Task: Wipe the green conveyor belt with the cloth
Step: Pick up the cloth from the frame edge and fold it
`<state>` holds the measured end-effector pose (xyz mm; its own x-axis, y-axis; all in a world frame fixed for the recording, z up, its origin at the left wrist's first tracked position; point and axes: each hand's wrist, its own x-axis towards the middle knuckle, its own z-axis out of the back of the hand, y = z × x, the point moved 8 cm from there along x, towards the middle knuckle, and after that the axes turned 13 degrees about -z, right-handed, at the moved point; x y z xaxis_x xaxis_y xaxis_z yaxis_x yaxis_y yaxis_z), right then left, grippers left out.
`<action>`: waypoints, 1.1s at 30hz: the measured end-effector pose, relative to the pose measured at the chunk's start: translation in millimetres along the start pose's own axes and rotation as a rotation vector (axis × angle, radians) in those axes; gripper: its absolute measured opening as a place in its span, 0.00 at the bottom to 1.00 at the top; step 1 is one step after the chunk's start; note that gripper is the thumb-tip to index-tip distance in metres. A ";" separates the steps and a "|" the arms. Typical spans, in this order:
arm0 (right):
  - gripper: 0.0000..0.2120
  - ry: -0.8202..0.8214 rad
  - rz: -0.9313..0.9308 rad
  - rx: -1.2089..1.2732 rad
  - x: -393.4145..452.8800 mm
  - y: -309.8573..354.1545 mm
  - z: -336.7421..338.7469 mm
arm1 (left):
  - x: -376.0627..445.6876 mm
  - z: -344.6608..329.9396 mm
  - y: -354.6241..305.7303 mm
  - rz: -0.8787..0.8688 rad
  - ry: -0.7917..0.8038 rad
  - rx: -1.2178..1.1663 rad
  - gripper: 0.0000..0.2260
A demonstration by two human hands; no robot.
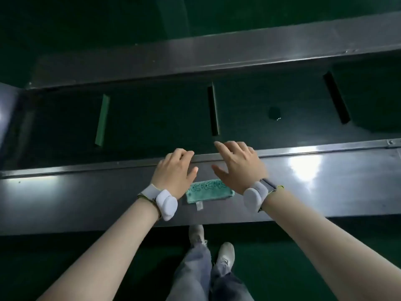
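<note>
Folded green cloth (210,191), white tag

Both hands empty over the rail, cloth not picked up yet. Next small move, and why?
Probably draw the right hand back toward the body and close it on the folded green cloth. The cloth lies flat on the near metal side panel between the wrists, ungripped, and both the right and the left hand are open past it at the rail. The green conveyor belt cannot be wiped until the cloth is held.

Dim, seemingly green floor (65,268)
</note>
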<state>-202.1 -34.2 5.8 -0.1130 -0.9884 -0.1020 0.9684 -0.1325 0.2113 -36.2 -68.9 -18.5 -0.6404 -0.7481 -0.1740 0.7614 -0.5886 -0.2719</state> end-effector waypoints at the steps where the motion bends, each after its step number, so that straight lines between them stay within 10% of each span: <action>1: 0.29 0.038 -0.002 0.000 4.4 -2.9 -18.7 | 8.9 -20.9 6.8 0.021 0.033 -0.040 0.23; 16: 0.29 0.563 -0.106 -0.145 25.4 -52.1 -284.8 | 45.4 -267.3 73.0 0.047 0.511 -0.044 0.20; 25: 0.15 0.577 -0.121 -0.223 48.1 -69.4 -290.9 | 63.5 -266.2 93.8 0.143 0.462 -0.276 0.12; 33: 0.16 0.348 -0.405 0.174 112.7 -138.3 -223.4 | 134.0 -215.7 90.5 0.374 0.063 -0.727 0.16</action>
<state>-299.1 -110.5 -252.0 -0.3600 -0.7767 -0.5168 0.8085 -0.5362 0.2426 -74.9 -156.3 -270.6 -0.3778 -0.8242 -0.4218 0.6841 0.0584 -0.7270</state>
